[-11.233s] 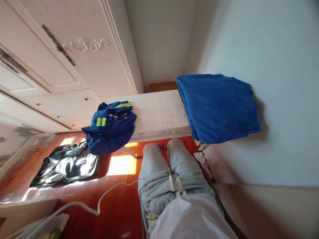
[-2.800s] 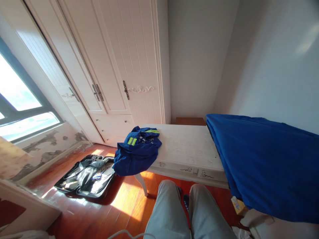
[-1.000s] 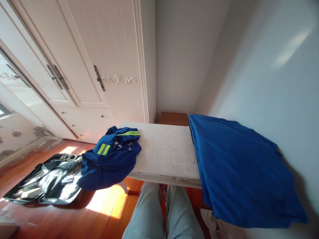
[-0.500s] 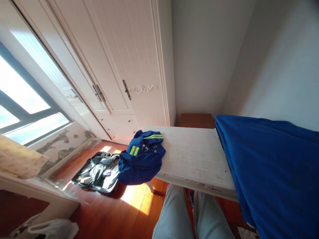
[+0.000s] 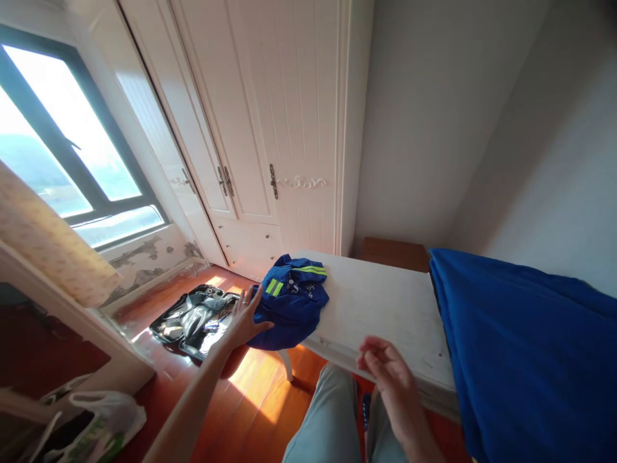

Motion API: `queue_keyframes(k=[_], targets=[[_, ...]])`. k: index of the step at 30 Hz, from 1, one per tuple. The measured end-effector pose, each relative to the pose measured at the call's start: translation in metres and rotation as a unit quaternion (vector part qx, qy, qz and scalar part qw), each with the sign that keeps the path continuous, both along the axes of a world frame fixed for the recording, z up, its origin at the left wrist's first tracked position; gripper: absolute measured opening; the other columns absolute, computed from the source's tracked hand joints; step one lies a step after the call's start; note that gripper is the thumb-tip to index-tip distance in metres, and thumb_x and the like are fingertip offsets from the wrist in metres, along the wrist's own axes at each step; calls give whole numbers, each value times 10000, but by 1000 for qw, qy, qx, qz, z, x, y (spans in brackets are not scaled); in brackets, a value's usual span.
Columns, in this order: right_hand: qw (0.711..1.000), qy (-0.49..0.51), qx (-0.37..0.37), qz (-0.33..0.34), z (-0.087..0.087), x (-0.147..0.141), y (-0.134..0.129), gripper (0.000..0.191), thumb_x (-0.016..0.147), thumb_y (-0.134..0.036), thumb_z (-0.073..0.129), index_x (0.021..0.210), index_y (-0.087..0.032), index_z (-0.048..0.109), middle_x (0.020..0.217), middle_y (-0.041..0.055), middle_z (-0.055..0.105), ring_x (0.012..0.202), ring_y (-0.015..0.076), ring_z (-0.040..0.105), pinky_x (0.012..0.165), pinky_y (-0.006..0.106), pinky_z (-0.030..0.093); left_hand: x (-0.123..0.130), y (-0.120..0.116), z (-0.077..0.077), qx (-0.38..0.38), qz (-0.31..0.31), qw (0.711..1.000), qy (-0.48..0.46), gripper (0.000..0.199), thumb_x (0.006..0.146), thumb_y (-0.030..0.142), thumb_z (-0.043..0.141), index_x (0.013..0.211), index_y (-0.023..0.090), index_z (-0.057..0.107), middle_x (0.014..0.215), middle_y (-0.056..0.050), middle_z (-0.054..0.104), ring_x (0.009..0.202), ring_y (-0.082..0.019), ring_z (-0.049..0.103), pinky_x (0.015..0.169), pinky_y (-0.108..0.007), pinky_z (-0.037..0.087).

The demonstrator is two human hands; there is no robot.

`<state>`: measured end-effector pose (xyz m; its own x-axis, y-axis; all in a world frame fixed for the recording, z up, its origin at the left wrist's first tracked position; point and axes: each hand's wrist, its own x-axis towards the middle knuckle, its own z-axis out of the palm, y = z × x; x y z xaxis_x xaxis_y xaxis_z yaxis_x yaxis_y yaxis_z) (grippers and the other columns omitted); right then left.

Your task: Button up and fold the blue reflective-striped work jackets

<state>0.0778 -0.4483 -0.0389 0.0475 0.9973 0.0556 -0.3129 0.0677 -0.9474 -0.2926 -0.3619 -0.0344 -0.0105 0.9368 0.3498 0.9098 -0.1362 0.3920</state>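
A crumpled blue work jacket [image 5: 294, 315] with yellow-green and silver reflective strips lies at the left end of the white table [image 5: 371, 292], partly hanging over its edge. My left hand [image 5: 247, 316] is at the jacket's left side, fingers spread; whether it touches the cloth I cannot tell. Above the table's front edge is my right hand [image 5: 389, 370], its fingers loosely bent and nothing held in it. On the right, a large folded blue cloth [image 5: 525, 347] covers that end of the table and hangs down in front.
An open black suitcase [image 5: 193, 321] full of clothes and other items lies on the wooden floor [image 5: 260, 392]. A white wardrobe [image 5: 308, 122] stands behind the table, with a brown wooden piece [image 5: 398, 252] beside it. At lower left is a white plastic bag [image 5: 113, 411].
Both my hands have come into view, the left reaching to the jacket and the right over the table's front edge. The camera has turned slightly left. The jacket looks unchanged.
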Motion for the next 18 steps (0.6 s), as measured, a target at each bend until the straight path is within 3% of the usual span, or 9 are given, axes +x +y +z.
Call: queue_keyframes(k=[1, 3, 5, 7, 9, 11, 13, 15, 18], targets=[[999, -8, 13, 39, -7, -10, -1, 388, 726, -567, 749, 1015, -315, 690, 884, 24, 704, 724, 245, 679, 691, 438, 586, 4, 11, -7, -17, 0, 1000, 10, 872, 689, 422, 773, 1466, 211, 439, 1533, -177, 386, 1440, -437, 252, 1119, -610, 273], [991, -32, 45, 121, -20, -22, -6, 387, 728, -588, 718, 1044, -365, 705, 824, 36, 709, 678, 276, 681, 663, 466, 585, 10, 34, -15, -31, -13, 999, -9, 547, 763, 288, 657, 1300, 196, 614, 1395, -151, 553, 1337, -375, 446, 1093, -530, 348], [977, -80, 74, 183, -32, -21, -10, 390, 793, -514, 673, 1150, -359, 697, 893, 72, 727, 770, 306, 704, 728, 485, 589, 12, 54, -14, -20, -13, 998, -58, 324, 801, 188, 511, 1052, 168, 714, 1125, -113, 697, 1081, -288, 631, 978, -430, 462], [965, -126, 80, 214, -41, -10, -11, 401, 815, -447, 660, 1210, -384, 678, 979, 86, 733, 866, 321, 714, 799, 490, 582, 20, 67, 1, 17, 11, 989, -148, 265, 815, 187, 447, 865, 156, 705, 881, -76, 716, 849, -242, 665, 825, -371, 521], [966, -124, 79, 214, -50, -2, -3, 464, 777, -463, 687, 1237, -486, 634, 1020, 62, 736, 850, 321, 726, 753, 477, 592, 42, 70, 25, 70, 6, 960, -271, 230, 829, 250, 472, 800, 161, 683, 762, -45, 693, 754, -228, 649, 729, -342, 533], [978, -87, 91, 165, -59, -3, 14, 626, 687, -535, 744, 1270, -615, 530, 1085, 16, 732, 847, 324, 736, 639, 459, 601, 82, 61, 53, 107, -90, 925, -354, 211, 830, 277, 518, 811, 173, 700, 770, -33, 699, 763, -220, 653, 736, -331, 542], [984, -78, 142, 76, -66, -14, 32, 809, 603, -626, 776, 1323, -667, 410, 1200, -14, 702, 943, 332, 726, 554, 440, 598, 134, 40, 74, 78, -220, 891, -390, 239, 865, 282, 524, 925, 198, 740, 865, -41, 729, 827, -228, 678, 786, -346, 556], [963, -180, 196, -53, -71, -30, 47, 712, 720, -669, 699, 1373, -519, 455, 1238, 27, 686, 983, 289, 723, 573, 382, 613, 185, 13, 85, 15, -353, 855, -380, 293, 911, 268, 506, 1089, 240, 736, 1041, -50, 735, 983, -243, 687, 909, -377, 543], [879, -387, 229, -161, -72, -42, 52, 504, 954, -525, 517, 1259, -129, 592, 1153, 102, 669, 892, 191, 701, 727, 365, 614, 228, -21, 84, -55, -549, 781, -293, 437, 904, 253, 558, 1335, 304, 611, 1297, -38, 652, 1227, -266, 598, 1025, -392, 498]])
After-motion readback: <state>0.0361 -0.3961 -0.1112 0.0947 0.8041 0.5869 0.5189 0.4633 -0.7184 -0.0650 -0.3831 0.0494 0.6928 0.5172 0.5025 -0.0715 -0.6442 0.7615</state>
